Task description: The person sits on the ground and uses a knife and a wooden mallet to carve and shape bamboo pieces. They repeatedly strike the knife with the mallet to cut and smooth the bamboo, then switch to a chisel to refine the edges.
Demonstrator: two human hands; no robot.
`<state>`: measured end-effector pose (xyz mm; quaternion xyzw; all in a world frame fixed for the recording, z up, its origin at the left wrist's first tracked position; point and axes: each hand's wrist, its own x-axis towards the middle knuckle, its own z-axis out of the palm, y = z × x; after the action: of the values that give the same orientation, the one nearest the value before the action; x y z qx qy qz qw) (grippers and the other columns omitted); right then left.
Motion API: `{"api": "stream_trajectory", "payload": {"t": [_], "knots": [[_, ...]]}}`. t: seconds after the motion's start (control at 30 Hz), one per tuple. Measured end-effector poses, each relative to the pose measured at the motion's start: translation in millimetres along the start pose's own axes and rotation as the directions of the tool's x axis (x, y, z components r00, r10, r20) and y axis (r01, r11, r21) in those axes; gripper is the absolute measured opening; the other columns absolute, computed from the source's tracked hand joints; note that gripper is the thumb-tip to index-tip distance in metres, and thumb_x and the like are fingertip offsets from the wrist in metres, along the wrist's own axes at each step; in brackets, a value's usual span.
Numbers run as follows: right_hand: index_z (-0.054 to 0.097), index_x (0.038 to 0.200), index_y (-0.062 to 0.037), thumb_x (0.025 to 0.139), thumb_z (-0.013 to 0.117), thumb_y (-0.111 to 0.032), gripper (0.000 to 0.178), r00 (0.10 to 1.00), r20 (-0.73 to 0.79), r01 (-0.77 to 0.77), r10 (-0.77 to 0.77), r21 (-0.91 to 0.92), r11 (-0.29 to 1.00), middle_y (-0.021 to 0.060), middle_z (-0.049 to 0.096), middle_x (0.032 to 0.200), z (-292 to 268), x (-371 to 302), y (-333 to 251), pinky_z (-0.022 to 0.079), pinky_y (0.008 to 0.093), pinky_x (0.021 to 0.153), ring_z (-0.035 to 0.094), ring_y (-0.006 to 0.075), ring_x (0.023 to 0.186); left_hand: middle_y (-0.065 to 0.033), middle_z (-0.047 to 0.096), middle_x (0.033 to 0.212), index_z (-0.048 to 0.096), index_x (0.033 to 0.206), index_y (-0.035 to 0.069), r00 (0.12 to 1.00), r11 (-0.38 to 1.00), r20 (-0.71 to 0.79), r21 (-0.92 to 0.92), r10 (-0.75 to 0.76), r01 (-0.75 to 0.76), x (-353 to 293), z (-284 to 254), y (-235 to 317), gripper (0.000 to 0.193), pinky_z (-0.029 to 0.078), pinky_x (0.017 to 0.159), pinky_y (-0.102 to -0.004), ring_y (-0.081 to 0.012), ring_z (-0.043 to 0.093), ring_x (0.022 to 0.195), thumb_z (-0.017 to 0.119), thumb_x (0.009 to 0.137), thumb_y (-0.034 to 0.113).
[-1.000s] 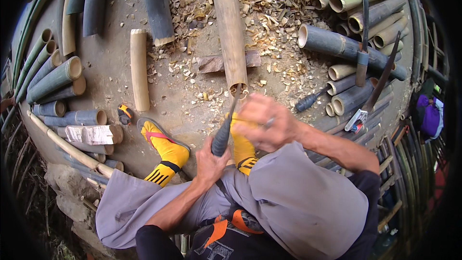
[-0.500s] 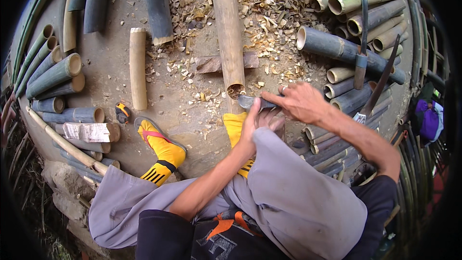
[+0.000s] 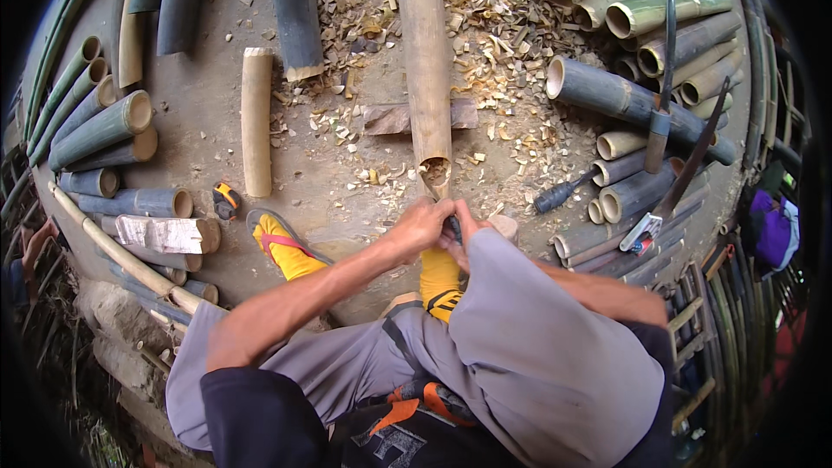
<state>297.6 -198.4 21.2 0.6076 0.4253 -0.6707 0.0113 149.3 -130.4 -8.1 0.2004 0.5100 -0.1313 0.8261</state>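
A long tan bamboo tube (image 3: pixel 430 95) runs toward me from the far side, its near end cut open with shavings inside. It rests across a flat brownish block (image 3: pixel 386 119). My left hand (image 3: pixel 420 224) and my right hand (image 3: pixel 469 224) come together just below that open end. Both are closed around a dark-handled tool (image 3: pixel 452 227), mostly hidden by my fingers; a thin part appears to point at the tube's mouth. Beside my right hand is a pale round block (image 3: pixel 503 226). To its right on the ground lies another dark-handled tool (image 3: pixel 563 195) with a thin shaft.
Stacked bamboo tubes (image 3: pixel 641 195) line the right, with a knife (image 3: pixel 662 113) and a saw (image 3: pixel 689 165) among them. More tubes (image 3: pixel 104 134) lie at left. A tape measure (image 3: pixel 227 200) sits near my sandalled foot (image 3: pixel 286 244). Wood shavings (image 3: pixel 511 43) cover the far ground.
My left hand has turned and risen leftward, and my right hand has drawn back from the right to meet it. The dark-handled tool on the ground at right is now uncovered.
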Motion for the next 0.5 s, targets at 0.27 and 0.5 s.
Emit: {"api": "stream_trajectory", "payload": {"t": [0.27,0.5], "knots": [[0.038,0.109,-0.0045,0.083,0.062,-0.024,0.040,0.976,0.187,0.149,-0.113,-0.194,0.970,0.0250,0.063,0.077,-69.2,-6.7,-16.6,0.047,0.0480,0.065,0.061,0.0458,0.079,-0.0220,0.065,0.096,0.055,0.106,-0.011,0.998,0.932,-0.064,-0.358,0.024,-0.045,-6.3,39.4,9.4,0.043,0.056,0.072,-0.0324,-0.0237,0.066,0.080,0.035,0.096,0.026],[0.035,0.116,-0.0082,0.086,0.060,-0.015,0.040,0.996,-0.042,-0.076,0.075,-0.004,0.997,0.0242,0.062,0.076,13.1,2.0,11.0,0.049,0.0421,0.064,0.066,0.0378,0.077,-0.0166,0.066,0.084,0.063,0.092,-0.010,0.998,0.995,0.044,0.091,0.035,-0.039,-2.3,-3.2,-2.8,0.046,0.054,0.070,-0.0291,-0.0209,0.065,0.070,0.044,0.093,0.031]]}}
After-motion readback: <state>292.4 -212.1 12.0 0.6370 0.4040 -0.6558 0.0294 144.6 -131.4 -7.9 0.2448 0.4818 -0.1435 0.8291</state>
